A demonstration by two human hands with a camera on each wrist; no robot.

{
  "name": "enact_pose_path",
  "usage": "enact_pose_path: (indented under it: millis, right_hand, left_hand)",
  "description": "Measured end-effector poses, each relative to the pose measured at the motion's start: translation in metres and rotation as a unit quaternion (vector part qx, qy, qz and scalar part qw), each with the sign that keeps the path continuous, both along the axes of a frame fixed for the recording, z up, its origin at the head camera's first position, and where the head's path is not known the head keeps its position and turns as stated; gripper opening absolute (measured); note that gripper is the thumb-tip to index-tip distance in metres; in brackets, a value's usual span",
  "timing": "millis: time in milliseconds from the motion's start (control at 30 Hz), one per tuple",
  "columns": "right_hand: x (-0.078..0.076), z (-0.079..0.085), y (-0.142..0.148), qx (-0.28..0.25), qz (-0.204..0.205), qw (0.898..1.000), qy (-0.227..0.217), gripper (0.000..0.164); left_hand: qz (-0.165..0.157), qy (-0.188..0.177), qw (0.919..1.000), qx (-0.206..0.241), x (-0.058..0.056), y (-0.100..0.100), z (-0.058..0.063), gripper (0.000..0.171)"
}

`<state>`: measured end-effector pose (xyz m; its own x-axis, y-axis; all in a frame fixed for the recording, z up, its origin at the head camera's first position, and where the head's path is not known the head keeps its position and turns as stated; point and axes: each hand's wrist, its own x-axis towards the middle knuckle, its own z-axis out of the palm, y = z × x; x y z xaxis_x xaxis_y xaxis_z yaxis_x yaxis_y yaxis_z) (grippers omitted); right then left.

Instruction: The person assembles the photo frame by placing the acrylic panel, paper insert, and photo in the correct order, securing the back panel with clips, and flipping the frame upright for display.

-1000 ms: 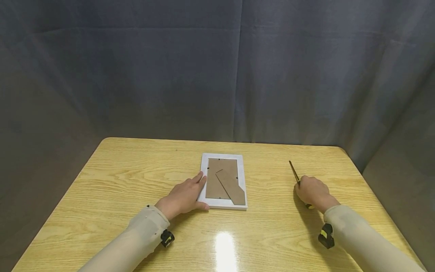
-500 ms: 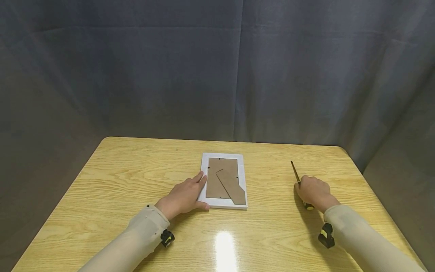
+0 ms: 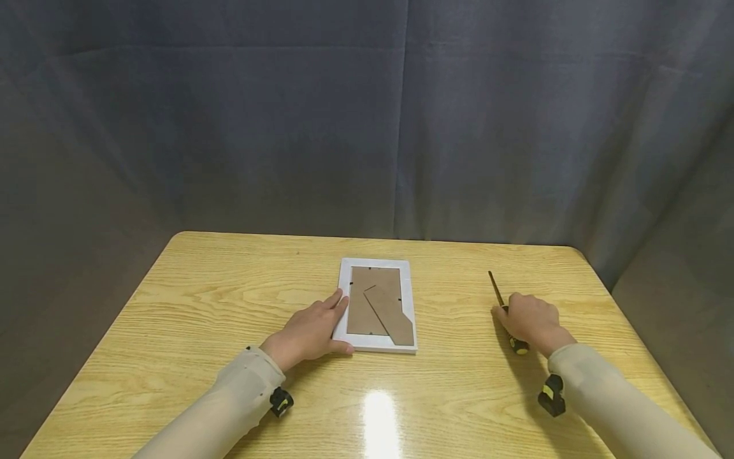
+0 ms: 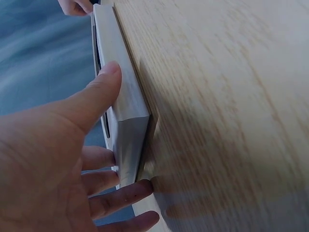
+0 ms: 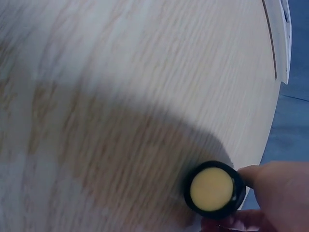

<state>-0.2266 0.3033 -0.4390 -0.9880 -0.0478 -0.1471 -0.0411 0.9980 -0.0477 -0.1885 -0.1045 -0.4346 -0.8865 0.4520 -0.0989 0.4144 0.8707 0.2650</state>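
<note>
A white picture frame (image 3: 374,343) lies face down on the wooden table, its brown backing board (image 3: 375,312) upward with a fold-out stand on it. My left hand (image 3: 309,331) rests at the frame's near left corner. In the left wrist view its thumb (image 4: 99,92) touches one edge and the extended fingers lie along the adjoining side. To the right, apart from the frame, my right hand (image 3: 530,320) grips a screwdriver (image 3: 518,346) with a black and yellow handle. Its dark shaft points away from me; the round handle end (image 5: 211,189) faces the right wrist camera.
The light wooden table (image 3: 241,274) has rounded far corners. Grey curtains (image 3: 287,127) hang behind it and at both sides. A bright light reflection (image 3: 380,424) shows on the near tabletop.
My right hand has shifted slightly on the screwdriver, and more of the handle end shows below it. The left hand and the picture frame stay in place.
</note>
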Motion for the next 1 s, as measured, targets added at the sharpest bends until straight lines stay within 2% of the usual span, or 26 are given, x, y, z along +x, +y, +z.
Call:
enact_pose_path:
  millis: [233, 533, 1000]
  right_hand:
    - [0.0, 0.004, 0.0, 0.012, 0.002, 0.999, 0.051, 0.046]
    - [0.003, 0.013, -0.008, 0.011, 0.016, 0.995, 0.096, 0.046]
    - [0.011, 0.022, -0.038, -0.004, 0.033, 0.991, 0.128, 0.046]
  left_hand:
    - [0.002, 0.0, 1.0, 0.004, 0.0, -0.001, -0.002, 0.098]
    - [-0.001, 0.005, 0.9999, 0.011, 0.0, -0.002, -0.006, 0.101]
    - [0.0, 0.008, 0.9997, 0.023, -0.001, -0.004, -0.008, 0.1]
